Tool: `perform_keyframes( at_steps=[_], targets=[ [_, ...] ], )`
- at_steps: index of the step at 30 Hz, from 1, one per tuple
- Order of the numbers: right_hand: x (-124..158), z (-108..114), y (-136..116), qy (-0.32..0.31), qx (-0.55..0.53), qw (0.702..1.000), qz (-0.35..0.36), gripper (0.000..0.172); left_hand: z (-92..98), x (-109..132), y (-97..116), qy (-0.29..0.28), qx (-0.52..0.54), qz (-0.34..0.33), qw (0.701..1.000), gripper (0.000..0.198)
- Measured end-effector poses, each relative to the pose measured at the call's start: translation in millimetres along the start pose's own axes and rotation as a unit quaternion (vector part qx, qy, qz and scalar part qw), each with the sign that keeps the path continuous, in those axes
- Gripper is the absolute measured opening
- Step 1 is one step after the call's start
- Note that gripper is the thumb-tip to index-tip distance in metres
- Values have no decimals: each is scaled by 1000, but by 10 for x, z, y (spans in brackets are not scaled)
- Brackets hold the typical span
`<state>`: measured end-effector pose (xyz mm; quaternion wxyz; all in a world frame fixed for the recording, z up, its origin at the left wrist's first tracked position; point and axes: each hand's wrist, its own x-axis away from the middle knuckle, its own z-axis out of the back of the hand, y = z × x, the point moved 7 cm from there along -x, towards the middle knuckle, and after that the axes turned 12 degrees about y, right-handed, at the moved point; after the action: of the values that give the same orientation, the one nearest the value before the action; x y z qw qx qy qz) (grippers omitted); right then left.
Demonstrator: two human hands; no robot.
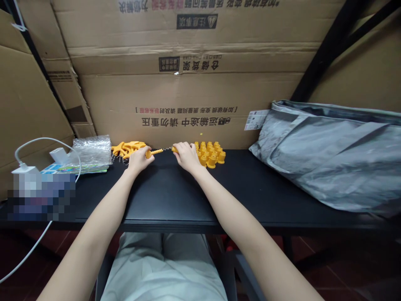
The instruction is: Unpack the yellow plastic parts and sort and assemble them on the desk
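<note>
My left hand [140, 159] is closed around an orange-handled spiral tool [157, 151], whose thin twisted metal shaft points right. At the far end of that shaft, my right hand [188, 154] pinches a small orange piece [174, 149]; whether it touches the spiral's tip is hard to make out. Just behind my left hand lies a pile of similar orange-handled tools [127, 147], their dark twisted shafts toward me. To the right of my right hand, several orange flanged caps [211, 159] stand grouped on the black table [169, 192], partly hidden by my fingers.
A large grey fabric bag [328, 163] rests on the table's right side. On the left are clear plastic wrap [92, 150], a white charger [28, 177] with a cable, and a blurred-out item [44, 200]. A cardboard sheet [188, 88] stands behind the table.
</note>
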<state>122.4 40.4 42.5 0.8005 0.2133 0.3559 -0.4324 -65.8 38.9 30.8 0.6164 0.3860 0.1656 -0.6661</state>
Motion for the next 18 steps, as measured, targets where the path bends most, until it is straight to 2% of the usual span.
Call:
perform_keyframes(
  at_steps=[4, 11, 14, 18],
  targets=[
    [26, -49, 72, 8, -2, 1000, -17, 33, 11, -14, -117, 3, -17, 53, 998, 30],
    [54, -167, 255, 26, -47, 997, -62, 26, 11, -6, -339, 23, -10, 126, 992, 32],
    [61, -206, 341, 45, -69, 994, -74, 26, 18, -6, -394, 43, 10, 125, 991, 34],
    [94, -249, 480, 51, -55, 992, -104, 29, 31, -25, -409, 71, 17, 89, 993, 38]
  ],
)
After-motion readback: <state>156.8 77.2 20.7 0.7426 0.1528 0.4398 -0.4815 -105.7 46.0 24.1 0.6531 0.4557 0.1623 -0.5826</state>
